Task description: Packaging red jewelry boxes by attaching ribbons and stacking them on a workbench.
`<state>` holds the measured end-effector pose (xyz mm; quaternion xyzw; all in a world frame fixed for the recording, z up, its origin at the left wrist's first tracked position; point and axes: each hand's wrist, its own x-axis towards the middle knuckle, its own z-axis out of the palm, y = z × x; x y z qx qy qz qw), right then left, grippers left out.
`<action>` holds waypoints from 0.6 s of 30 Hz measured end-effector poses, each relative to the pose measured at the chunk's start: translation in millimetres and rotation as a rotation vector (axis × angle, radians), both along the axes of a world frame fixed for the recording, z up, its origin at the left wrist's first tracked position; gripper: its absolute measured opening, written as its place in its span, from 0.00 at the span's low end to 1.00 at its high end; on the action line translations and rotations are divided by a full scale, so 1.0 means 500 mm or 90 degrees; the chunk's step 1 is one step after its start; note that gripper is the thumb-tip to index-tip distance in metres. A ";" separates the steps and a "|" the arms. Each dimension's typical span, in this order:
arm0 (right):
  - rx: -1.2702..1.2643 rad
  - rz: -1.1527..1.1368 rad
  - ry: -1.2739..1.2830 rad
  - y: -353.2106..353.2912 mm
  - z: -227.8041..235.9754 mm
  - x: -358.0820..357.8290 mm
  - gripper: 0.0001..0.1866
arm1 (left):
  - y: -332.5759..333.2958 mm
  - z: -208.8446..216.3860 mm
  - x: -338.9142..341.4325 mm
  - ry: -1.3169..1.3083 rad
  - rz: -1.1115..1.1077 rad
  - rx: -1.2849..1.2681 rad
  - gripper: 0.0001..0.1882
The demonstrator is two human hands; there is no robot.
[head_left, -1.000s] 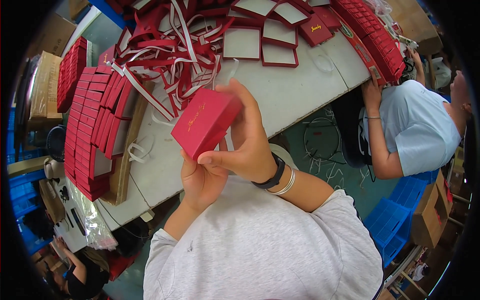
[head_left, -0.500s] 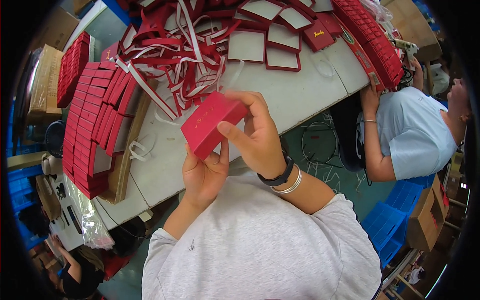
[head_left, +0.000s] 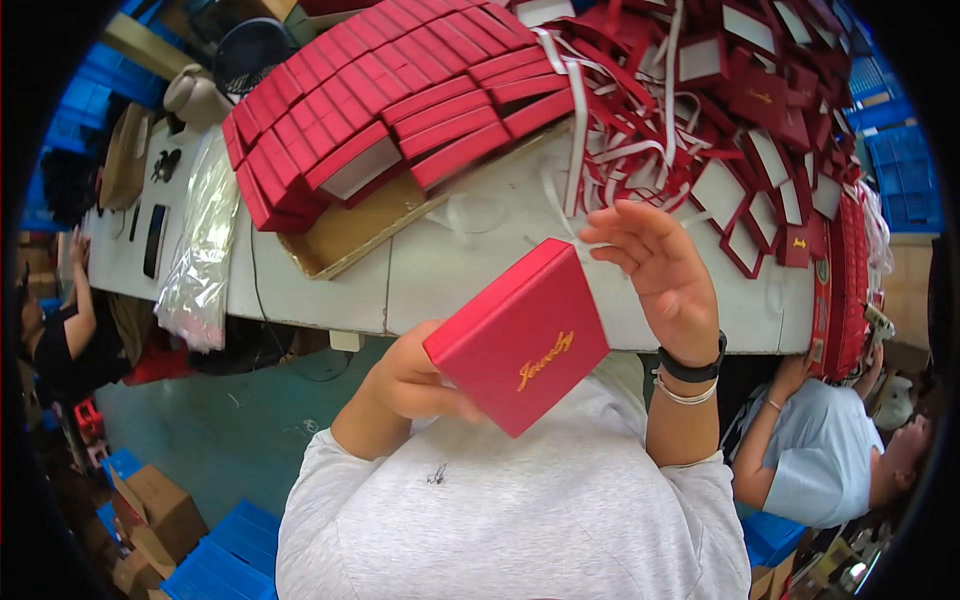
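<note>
A square red jewelry box [head_left: 525, 340] with gold lettering on its lid is held up in front of my chest. My left hand [head_left: 405, 375] grips it by its left edge, thumb along the lower side; the fingers behind it are hidden. Off the box's upper right side, my right hand [head_left: 665, 285] is raised with its fingers apart and nothing in it. Beyond the box, rows of stacked red boxes [head_left: 430, 60] fill a cardboard tray [head_left: 350, 235] on the white table [head_left: 340, 295].
A tangle of red and white ribbons [head_left: 640, 140] lies right of the stack. Farther right are open box halves [head_left: 720, 195] and a long red row of boxes [head_left: 850, 280]. Clear plastic bags [head_left: 205, 250] and a phone [head_left: 155, 240] lie left. A co-worker [head_left: 820, 440] sits at the right.
My view has swung left toward the stacked boxes. My right hand has let go of the box and moved away; my left hand now holds it alone, lid turned toward me.
</note>
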<state>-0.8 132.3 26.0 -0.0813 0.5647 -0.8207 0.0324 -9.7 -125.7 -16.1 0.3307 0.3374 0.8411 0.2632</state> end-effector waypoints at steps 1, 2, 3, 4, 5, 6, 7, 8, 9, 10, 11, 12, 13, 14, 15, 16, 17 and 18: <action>0.045 0.072 0.069 -0.023 0.005 -0.018 0.43 | -0.013 0.006 -0.003 -0.015 0.062 0.034 0.16; 0.090 0.142 0.139 -0.047 0.014 -0.035 0.46 | -0.030 0.007 0.001 -0.016 0.078 0.038 0.16; 0.220 0.138 0.262 -0.072 0.035 -0.051 0.47 | -0.048 0.007 0.011 -0.156 0.132 0.083 0.17; 0.226 0.148 0.262 -0.099 0.057 -0.063 0.47 | -0.061 0.006 0.013 -0.296 0.179 0.133 0.18; 0.459 0.162 0.405 -0.129 0.076 -0.071 0.42 | -0.073 0.014 0.008 -0.340 0.235 0.124 0.22; 0.692 0.169 0.548 -0.157 0.085 -0.077 0.36 | -0.085 0.007 0.001 -0.342 0.243 0.131 0.22; 0.695 0.178 0.549 -0.182 0.071 -0.073 0.36 | -0.096 -0.002 -0.002 -0.384 0.265 0.145 0.24; 0.686 0.145 0.576 -0.202 0.040 -0.068 0.31 | -0.103 -0.010 -0.008 -0.425 0.283 0.160 0.27; 0.678 0.111 0.602 -0.220 0.023 -0.069 0.26 | -0.109 -0.009 -0.016 -0.436 0.253 0.198 0.24; 0.681 0.118 0.602 -0.240 0.023 -0.078 0.26 | -0.118 -0.006 -0.025 -0.439 0.255 0.204 0.24; 0.669 0.077 0.598 -0.258 0.023 -0.088 0.24 | -0.128 -0.001 -0.033 -0.533 0.228 0.237 0.23; 0.657 0.035 0.593 -0.273 0.025 -0.097 0.22 | -0.134 0.005 -0.043 -0.626 0.197 0.269 0.22; 0.638 0.036 0.561 -0.289 0.031 -0.112 0.19 | -0.142 0.014 -0.056 -0.644 0.188 0.291 0.22; 0.638 0.040 0.561 -0.295 0.031 -0.125 0.19 | -0.148 0.012 -0.063 -0.645 0.190 0.294 0.22; 0.664 0.015 0.583 -0.300 0.031 -0.138 0.18 | -0.154 0.009 -0.069 -0.690 0.166 0.347 0.21; 0.688 -0.010 0.606 -0.304 0.031 -0.153 0.18 | -0.161 0.008 -0.074 -0.734 0.143 0.401 0.20; 0.689 -0.010 0.614 -0.301 0.035 -0.172 0.18 | -0.161 0.005 -0.077 -0.736 0.144 0.403 0.20; 0.690 -0.007 0.613 -0.296 0.040 -0.197 0.18 | -0.155 -0.001 -0.079 -0.749 0.107 0.429 0.20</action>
